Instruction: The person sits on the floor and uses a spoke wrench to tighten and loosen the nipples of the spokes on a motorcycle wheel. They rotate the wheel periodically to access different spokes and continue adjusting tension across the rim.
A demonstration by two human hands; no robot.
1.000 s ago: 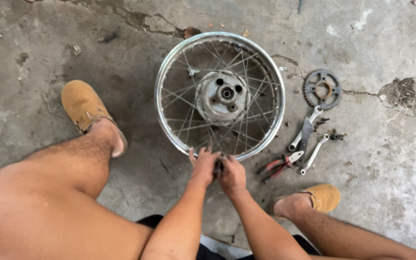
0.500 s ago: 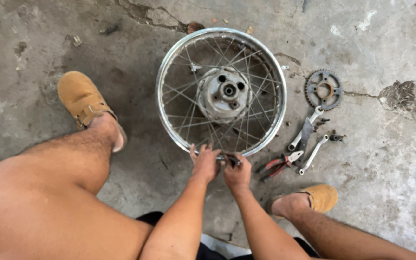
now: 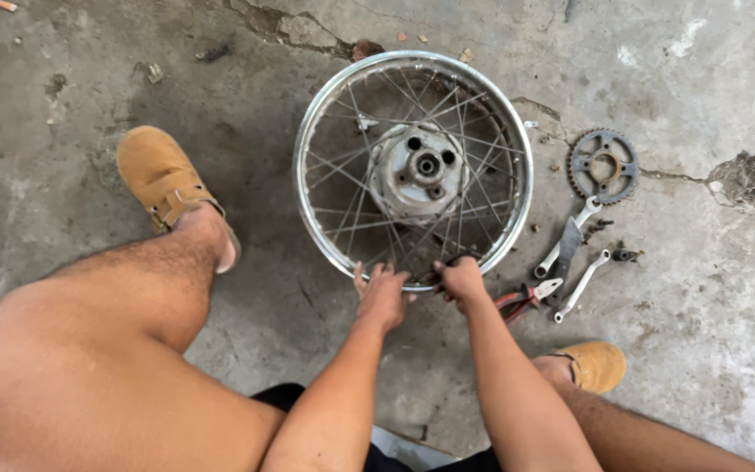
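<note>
Steel wheel (image 3: 413, 166) flat on floor; left hand (image 3: 382, 297) fingers spread on rim; right hand (image 3: 462, 281) fisted around small tool; pliers (image 3: 526, 298) beside.

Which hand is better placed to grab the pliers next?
Probably the right. The right hand is at the wheel rim, close beside the red-handled pliers; the left hand sits farther away.

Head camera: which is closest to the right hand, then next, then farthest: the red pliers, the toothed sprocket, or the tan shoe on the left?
From the right hand:
1. Red pliers, just to its right.
2. Toothed sprocket, up and right.
3. Tan shoe, far left.
</note>
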